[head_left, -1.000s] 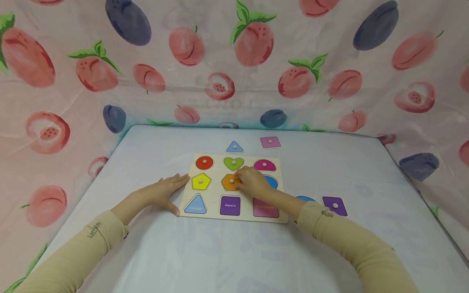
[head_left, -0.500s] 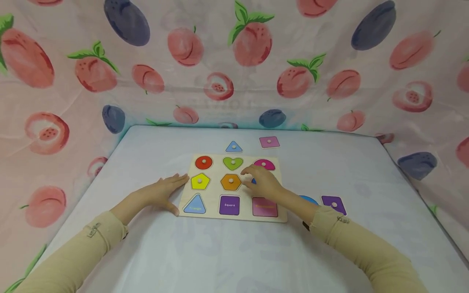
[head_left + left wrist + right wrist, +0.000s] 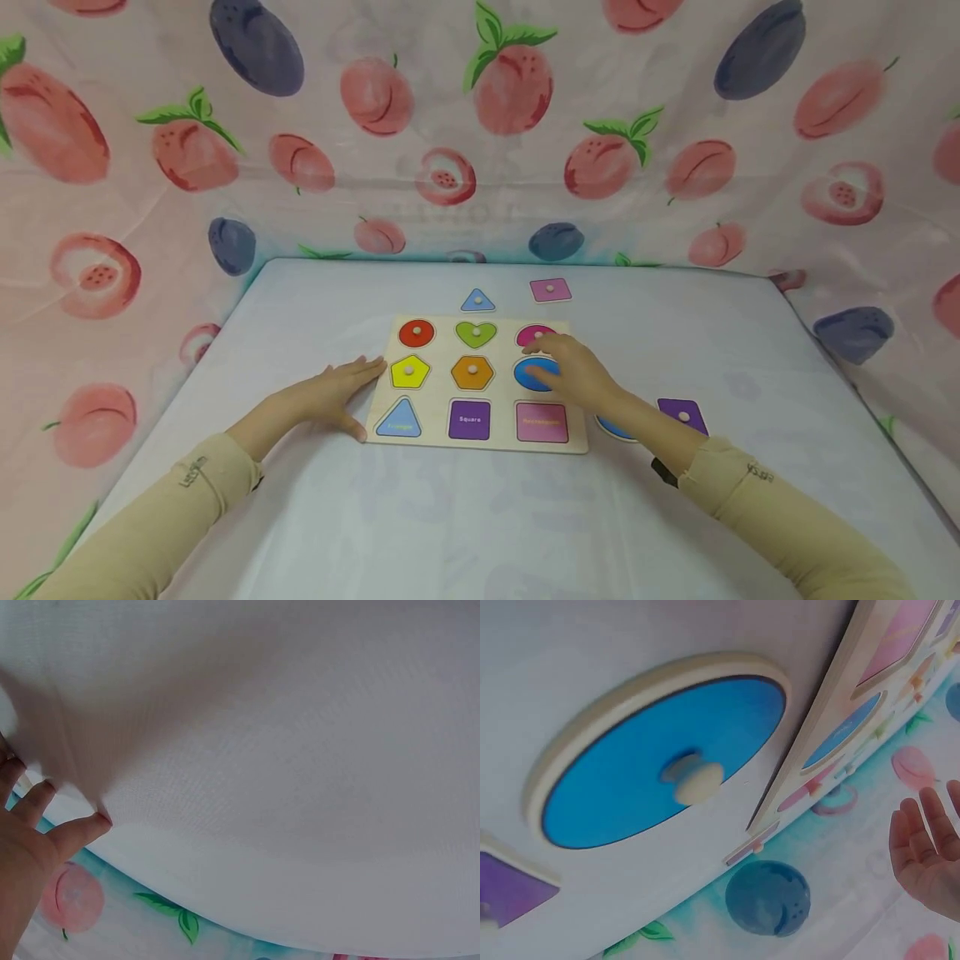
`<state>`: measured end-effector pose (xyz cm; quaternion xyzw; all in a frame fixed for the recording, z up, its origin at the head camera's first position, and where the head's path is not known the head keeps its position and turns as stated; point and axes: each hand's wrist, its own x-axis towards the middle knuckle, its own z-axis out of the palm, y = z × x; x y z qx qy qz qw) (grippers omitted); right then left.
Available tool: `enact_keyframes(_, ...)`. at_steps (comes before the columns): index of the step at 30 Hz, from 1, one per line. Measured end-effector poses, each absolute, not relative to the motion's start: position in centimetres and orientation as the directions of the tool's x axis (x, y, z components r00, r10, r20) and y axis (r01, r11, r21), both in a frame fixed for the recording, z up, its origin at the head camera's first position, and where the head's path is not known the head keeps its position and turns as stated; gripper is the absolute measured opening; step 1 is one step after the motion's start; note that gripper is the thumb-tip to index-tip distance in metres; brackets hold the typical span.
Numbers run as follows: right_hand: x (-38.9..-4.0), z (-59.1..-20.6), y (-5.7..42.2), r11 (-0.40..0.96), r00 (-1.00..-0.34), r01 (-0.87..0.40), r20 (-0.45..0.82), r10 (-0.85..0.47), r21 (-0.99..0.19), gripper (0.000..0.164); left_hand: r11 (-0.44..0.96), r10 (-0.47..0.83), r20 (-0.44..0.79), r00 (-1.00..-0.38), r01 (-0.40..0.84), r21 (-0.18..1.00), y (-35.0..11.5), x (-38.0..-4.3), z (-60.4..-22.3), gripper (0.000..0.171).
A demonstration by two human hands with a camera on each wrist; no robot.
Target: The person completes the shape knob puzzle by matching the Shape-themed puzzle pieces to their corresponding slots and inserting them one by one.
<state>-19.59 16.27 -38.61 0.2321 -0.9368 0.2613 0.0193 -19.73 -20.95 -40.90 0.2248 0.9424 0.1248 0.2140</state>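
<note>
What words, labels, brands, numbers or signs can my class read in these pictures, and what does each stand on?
"Square": purple square slot of the puzzle board.
"Triangle", faint, probably: blue triangle slot.
Pink rectangle slot: a word too faint to read surely.
Blue oval slot, right wrist view: a word, too blurred.
Left sleeve and right sleeve: dark lettering, too small to read surely.
No numbers are legible.

Board (image 3: 435, 398): on table (image 3: 420, 525); left hand (image 3: 337, 396) at left edge, right hand (image 3: 576, 377) over right side.
Behind board: triangle piece (image 3: 477, 304); rectangle piece (image 3: 542, 292) to its right.
Right of board: oval piece (image 3: 622, 776), then square piece (image 3: 678, 410).
Middle row: pentagon (image 3: 408, 377), hexagon (image 3: 472, 379), oval recess (image 3: 844, 733).
</note>
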Motion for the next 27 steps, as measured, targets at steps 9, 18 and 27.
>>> enact_keyframes(9, -18.4, -38.3, 18.7, 0.729, -0.896, -0.441, 0.208, -0.392, -0.524, 0.030, 0.872, 0.473, -0.352, -0.807, 0.372, 0.318, -21.0, -19.9, -40.7, 0.113)
enact_keyframes(18, -17.1, -38.7, 22.1, 0.783, -0.918, -0.396, 0.203, -0.339, -0.480, 0.029, 0.867, 0.477, -0.346, -0.808, 0.368, 0.336, -21.0, -19.8, -40.8, 0.113)
enact_keyframes(27, -15.5, -39.4, 25.4, 0.817, -0.936, -0.351, 0.201, -0.289, -0.458, 0.030, 0.866, 0.478, -0.350, -0.805, 0.367, 0.339, -20.6, -19.6, -40.8, 0.114)
